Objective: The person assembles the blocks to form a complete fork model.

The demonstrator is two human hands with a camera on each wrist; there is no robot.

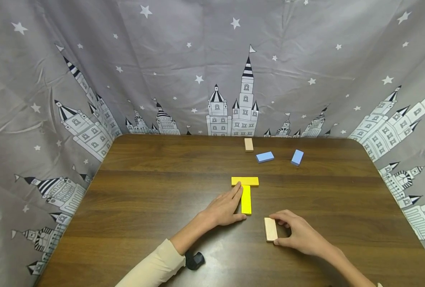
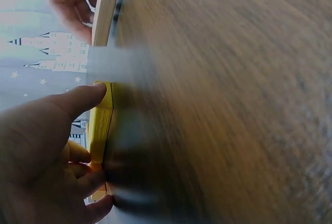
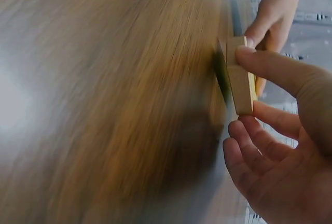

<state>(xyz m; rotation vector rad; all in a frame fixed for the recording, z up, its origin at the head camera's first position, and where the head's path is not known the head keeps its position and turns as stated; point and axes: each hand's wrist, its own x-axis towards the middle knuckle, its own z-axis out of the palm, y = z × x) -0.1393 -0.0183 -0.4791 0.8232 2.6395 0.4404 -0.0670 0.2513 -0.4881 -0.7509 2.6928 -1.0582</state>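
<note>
Two yellow blocks form a T in the middle of the table. The crosswise yellow block (image 1: 244, 181) lies at the far end, and the lengthwise yellow block (image 1: 246, 201) points towards me. My left hand (image 1: 224, 207) lies along the left of the lengthwise block, fingers stretched out. Its thumb touches the near end, and its fingertips reach the corner where both blocks meet. To the right, my right hand (image 1: 300, 235) pinches a plain wooden block (image 1: 270, 229) between thumb and fingers at its two ends. I cannot tell whether this block touches the table.
Towards the table's (image 1: 155, 179) back edge lie another plain wooden block (image 1: 248, 144), a blue block (image 1: 265, 157) and a second blue block (image 1: 297, 157). Something black (image 1: 195, 260) sits by the left wrist. A grey castle-print curtain (image 1: 183, 71) hangs behind the table.
</note>
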